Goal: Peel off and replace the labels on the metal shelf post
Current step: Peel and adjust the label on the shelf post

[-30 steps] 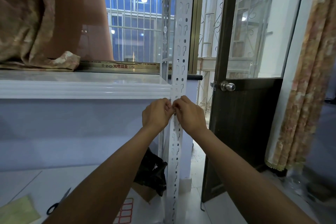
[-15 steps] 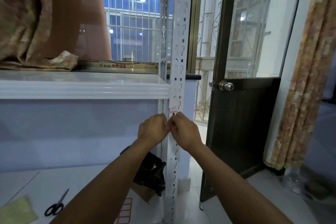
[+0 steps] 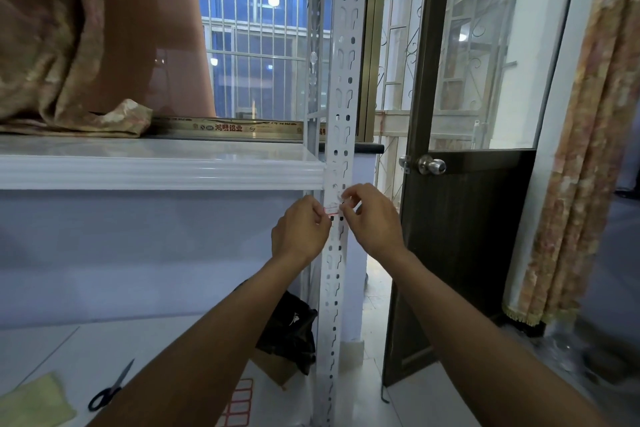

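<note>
The white slotted metal shelf post (image 3: 341, 80) stands at the front right corner of the shelf (image 3: 156, 170). Half a second ago both hands were bunched together lower on the post, knuckles touching, beneath the label. Now they are higher and parted: the left hand (image 3: 299, 229) and the right hand (image 3: 372, 218) sit on either side of the post, fingers curled, each pinching one end of the small red-bordered label (image 3: 331, 210). The label lies on the post's face just under the shelf's front edge.

To the right, a dark door (image 3: 460, 253) stands ajar beside a patterned curtain (image 3: 585, 149). Crumpled fabric (image 3: 52, 62) lies at the shelf's back left, with a long printed box (image 3: 228, 127) along its back edge. On the lower shelf (image 3: 69, 350), a black bag (image 3: 291, 329) sits by the post's foot; a red label sheet (image 3: 239, 402) and scissors (image 3: 110, 388) lie near the front edge.
</note>
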